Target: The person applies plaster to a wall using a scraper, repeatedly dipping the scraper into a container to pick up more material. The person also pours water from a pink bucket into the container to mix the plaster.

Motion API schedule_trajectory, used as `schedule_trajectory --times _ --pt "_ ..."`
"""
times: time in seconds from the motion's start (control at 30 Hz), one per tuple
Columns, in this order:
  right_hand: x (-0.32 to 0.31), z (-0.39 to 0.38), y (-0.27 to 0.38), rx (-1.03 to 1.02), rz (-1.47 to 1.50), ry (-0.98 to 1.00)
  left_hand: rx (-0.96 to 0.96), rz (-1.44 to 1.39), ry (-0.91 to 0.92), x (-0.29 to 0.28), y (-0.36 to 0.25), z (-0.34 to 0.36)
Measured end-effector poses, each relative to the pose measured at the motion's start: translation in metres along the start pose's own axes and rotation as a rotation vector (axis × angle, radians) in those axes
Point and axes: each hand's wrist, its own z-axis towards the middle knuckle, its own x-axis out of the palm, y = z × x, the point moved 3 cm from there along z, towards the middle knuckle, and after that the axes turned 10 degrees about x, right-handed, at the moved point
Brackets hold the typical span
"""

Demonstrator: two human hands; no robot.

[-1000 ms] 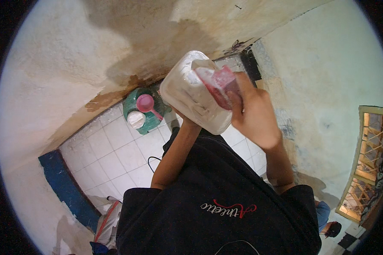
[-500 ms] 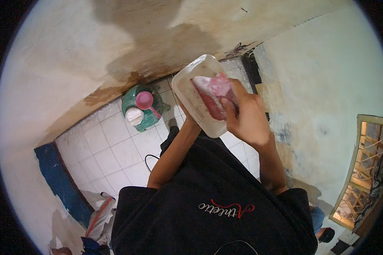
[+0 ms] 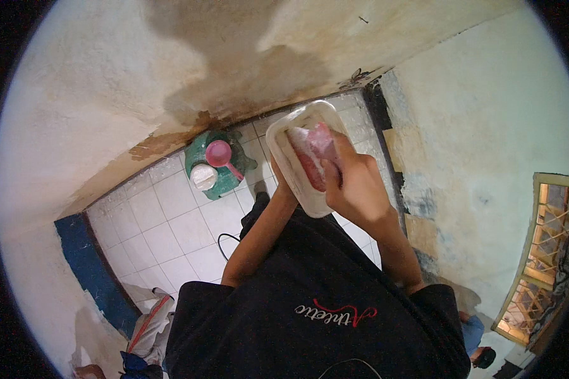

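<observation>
My left hand (image 3: 284,188) is closed around the left side and underside of a whitish rectangular plastic tub (image 3: 275,144), tilted in front of me; most of its fingers are hidden behind the tub. Over the tub's opening, my right hand (image 3: 360,189) grips a pink flat scraper (image 3: 322,140) between thumb and fingers. White paste coats part of the scraper. Below it shows a dark red flat part (image 3: 311,169), also smeared white; I cannot tell whether it belongs to the same tool.
A green stool (image 3: 238,146) by the stained wall (image 3: 114,107) bears a pink dipper (image 3: 219,153) and a white round container (image 3: 203,177). A black cable (image 3: 220,243) loops near my left arm. Bags (image 3: 150,328) lie lower left; another person (image 3: 473,335) is lower right, near a window (image 3: 532,265).
The tub and both hands have come slightly lower in view, nearer my body. The scraper has moved down with them, still over the tub.
</observation>
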Motion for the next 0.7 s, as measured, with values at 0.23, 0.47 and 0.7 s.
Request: schedule_trajectory --times 0.23,0.47,0.7 --pt "-0.003 0.001 0.002 -0.054 0.108 0.015 -0.063 -0.081 -0.068 -0.050 0.017 0.009" --pt "0.003 -0.003 -0.004 -0.070 0.085 0.016 -0.196 -0.153 0.053 -0.016 0.008 -0.004" --pt "0.004 0.000 -0.003 -0.036 0.046 0.006 -0.165 -0.111 0.092 -0.058 0.009 0.014"
